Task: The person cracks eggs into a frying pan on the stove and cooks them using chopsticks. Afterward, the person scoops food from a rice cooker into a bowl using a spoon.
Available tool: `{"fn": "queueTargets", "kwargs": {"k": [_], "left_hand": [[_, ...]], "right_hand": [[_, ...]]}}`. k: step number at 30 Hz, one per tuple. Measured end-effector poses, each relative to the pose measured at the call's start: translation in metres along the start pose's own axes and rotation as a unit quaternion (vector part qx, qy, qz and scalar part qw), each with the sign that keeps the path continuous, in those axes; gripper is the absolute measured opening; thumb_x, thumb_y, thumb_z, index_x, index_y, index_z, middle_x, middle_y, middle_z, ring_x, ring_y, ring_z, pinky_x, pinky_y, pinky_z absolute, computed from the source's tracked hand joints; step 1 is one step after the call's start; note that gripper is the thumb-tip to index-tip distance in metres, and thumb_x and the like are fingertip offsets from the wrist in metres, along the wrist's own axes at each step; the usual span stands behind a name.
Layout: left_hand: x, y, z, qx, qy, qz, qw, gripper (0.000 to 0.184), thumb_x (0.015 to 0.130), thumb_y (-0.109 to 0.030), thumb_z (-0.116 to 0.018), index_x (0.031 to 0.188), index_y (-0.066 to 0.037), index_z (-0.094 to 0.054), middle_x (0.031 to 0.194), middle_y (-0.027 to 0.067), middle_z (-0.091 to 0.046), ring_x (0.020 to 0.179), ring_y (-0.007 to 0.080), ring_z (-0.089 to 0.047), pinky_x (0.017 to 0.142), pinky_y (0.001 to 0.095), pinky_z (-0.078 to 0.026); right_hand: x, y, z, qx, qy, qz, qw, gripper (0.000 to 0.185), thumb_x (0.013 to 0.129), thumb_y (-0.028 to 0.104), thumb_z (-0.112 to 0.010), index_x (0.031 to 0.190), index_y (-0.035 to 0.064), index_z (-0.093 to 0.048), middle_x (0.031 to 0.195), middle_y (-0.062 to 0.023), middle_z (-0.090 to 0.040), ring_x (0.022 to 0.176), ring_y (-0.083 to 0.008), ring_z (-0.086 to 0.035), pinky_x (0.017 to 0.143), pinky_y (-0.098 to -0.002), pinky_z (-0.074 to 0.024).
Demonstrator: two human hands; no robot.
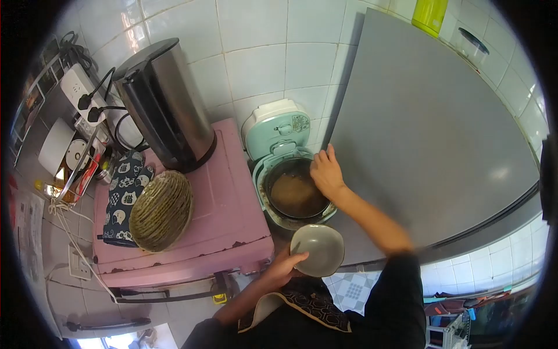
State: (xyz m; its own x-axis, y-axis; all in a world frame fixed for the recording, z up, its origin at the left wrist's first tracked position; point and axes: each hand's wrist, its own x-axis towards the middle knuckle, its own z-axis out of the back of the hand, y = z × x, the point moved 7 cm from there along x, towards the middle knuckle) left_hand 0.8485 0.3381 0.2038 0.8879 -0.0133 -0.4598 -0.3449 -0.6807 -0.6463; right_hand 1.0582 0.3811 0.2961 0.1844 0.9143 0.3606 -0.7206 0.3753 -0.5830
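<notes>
My left hand point(283, 266) holds a grey-green bowl point(319, 251) by its left rim, thumb inside; the bowl looks empty. Just behind it stands an open light-green rice cooker point(258, 174) with its lid point(278, 135) raised against the tiled wall. Inside the cooker is a dark pot point(279, 209) with brownish contents point(293, 192). My right hand point(327, 171) is at the pot's right rim, fingers curled and one fingertip pointing up. What its fingers grip, if anything, is too small to make out.
A pink cabinet top point(226, 215) on the left bears a steel kettle point(165, 107), a ribbed woven-look bowl point(163, 212) and a patterned mitt point(121, 200). A large grey panel point(430, 134) rises close on the right. A power strip point(80, 90) with plugs hangs at the far left.
</notes>
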Motion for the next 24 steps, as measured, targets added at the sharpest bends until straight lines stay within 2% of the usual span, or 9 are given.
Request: {"fn": "queueTargets", "kwargs": {"k": [4, 6, 7, 9, 13, 15, 19, 21, 24], "left_hand": [[0.004, -0.003, -0.002, 0.011, 0.023, 0.007, 1.000, 0.058, 0.084, -0.015, -0.055, 0.132, -0.009, -0.025, 0.125, 0.0114, -0.040, 0.113, 0.0252, -0.045, 0.082, 0.0438, -0.050], [0.003, -0.003, -0.005, 0.011, 0.037, 0.005, 0.999, 0.059, 0.084, -0.013, -0.056, 0.132, -0.008, -0.023, 0.125, 0.0121, -0.039, 0.114, 0.0259, -0.045, 0.082, 0.0443, -0.050], [0.003, -0.002, -0.005, 0.009, 0.036, 0.005, 0.999, 0.059, 0.084, -0.013, -0.056, 0.132, -0.008, -0.023, 0.125, 0.0121, -0.039, 0.114, 0.0259, -0.045, 0.082, 0.0443, -0.050], [0.006, -0.003, -0.003, 0.029, 0.021, 0.010, 0.999, 0.059, 0.083, -0.012, -0.056, 0.131, -0.007, -0.023, 0.123, 0.0131, -0.039, 0.112, 0.0268, -0.046, 0.081, 0.0452, -0.050], [0.009, -0.001, -0.002, 0.023, 0.028, -0.002, 0.999, 0.059, 0.082, -0.012, -0.057, 0.131, -0.006, -0.023, 0.122, 0.0139, -0.040, 0.110, 0.0271, -0.047, 0.080, 0.0449, -0.051], [0.005, -0.007, -0.004, 0.040, 0.004, -0.001, 0.999, 0.058, 0.082, -0.012, -0.057, 0.130, -0.006, -0.024, 0.120, 0.0142, -0.041, 0.108, 0.0267, -0.048, 0.077, 0.0434, -0.052], [0.003, -0.012, -0.005, 0.040, -0.023, -0.010, 0.999, 0.057, 0.082, -0.011, -0.057, 0.129, -0.005, -0.024, 0.119, 0.0142, -0.041, 0.105, 0.0265, -0.050, 0.074, 0.0412, -0.053], [0.003, -0.015, -0.003, 0.067, -0.047, -0.027, 0.996, 0.055, 0.082, -0.009, -0.056, 0.127, -0.003, -0.025, 0.118, 0.0147, -0.042, 0.103, 0.0261, -0.052, 0.074, 0.0395, -0.054], [0.008, -0.015, 0.000, 0.040, -0.035, -0.065, 0.997, 0.053, 0.082, -0.009, -0.056, 0.125, -0.001, -0.027, 0.117, 0.0151, -0.042, 0.101, 0.0256, -0.053, 0.076, 0.0386, -0.053]], "right_hand": [[-0.011, -0.005, 0.001, 0.026, 0.074, 0.008, 0.997, 0.018, 0.073, 0.022, -0.056, 0.079, 0.0109, -0.069, 0.078, -0.0064, -0.061, 0.090, -0.0217, -0.051, 0.089, -0.0416, -0.0303], [-0.023, -0.019, -0.005, 0.089, 0.210, -0.028, 0.973, 0.016, 0.071, 0.023, -0.059, 0.080, 0.0132, -0.069, 0.079, -0.0069, -0.063, 0.088, -0.0221, -0.052, 0.089, -0.0420, -0.0294], [-0.025, -0.020, -0.004, 0.089, 0.211, -0.026, 0.973, 0.016, 0.071, 0.023, -0.059, 0.080, 0.0132, -0.069, 0.079, -0.0069, -0.063, 0.088, -0.0221, -0.052, 0.089, -0.0420, -0.0294], [-0.036, -0.024, -0.018, 0.148, 0.325, -0.057, 0.932, 0.016, 0.069, 0.023, -0.061, 0.080, 0.0131, -0.068, 0.080, -0.0087, -0.064, 0.086, -0.0236, -0.055, 0.087, -0.0416, -0.0300], [-0.037, -0.006, -0.043, 0.222, 0.356, -0.104, 0.902, 0.019, 0.068, 0.024, -0.063, 0.081, 0.0113, -0.068, 0.082, -0.0093, -0.064, 0.089, -0.0255, -0.056, 0.084, -0.0406, -0.0318], [-0.038, 0.006, -0.057, 0.285, 0.351, -0.151, 0.879, 0.018, 0.072, 0.021, -0.058, 0.087, 0.0210, -0.068, 0.086, -0.0059, -0.064, 0.092, -0.0237, -0.056, 0.080, -0.0413, -0.0337], [-0.034, 0.018, -0.056, 0.329, 0.289, -0.170, 0.883, 0.020, 0.075, 0.024, -0.059, 0.091, 0.0197, -0.067, 0.085, -0.0062, -0.064, 0.091, -0.0241, -0.057, 0.081, -0.0413, -0.0335], [-0.035, 0.013, -0.056, 0.384, 0.286, -0.187, 0.858, 0.023, 0.072, 0.032, -0.063, 0.090, 0.0184, -0.067, 0.090, -0.0070, -0.065, 0.092, -0.0239, -0.058, 0.080, -0.0404, -0.0345], [-0.039, 0.010, -0.066, 0.418, 0.302, -0.202, 0.833, 0.025, 0.074, 0.033, -0.062, 0.094, 0.0187, -0.067, 0.093, -0.0062, -0.065, 0.094, -0.0236, -0.058, 0.082, -0.0418, -0.0342]]}}
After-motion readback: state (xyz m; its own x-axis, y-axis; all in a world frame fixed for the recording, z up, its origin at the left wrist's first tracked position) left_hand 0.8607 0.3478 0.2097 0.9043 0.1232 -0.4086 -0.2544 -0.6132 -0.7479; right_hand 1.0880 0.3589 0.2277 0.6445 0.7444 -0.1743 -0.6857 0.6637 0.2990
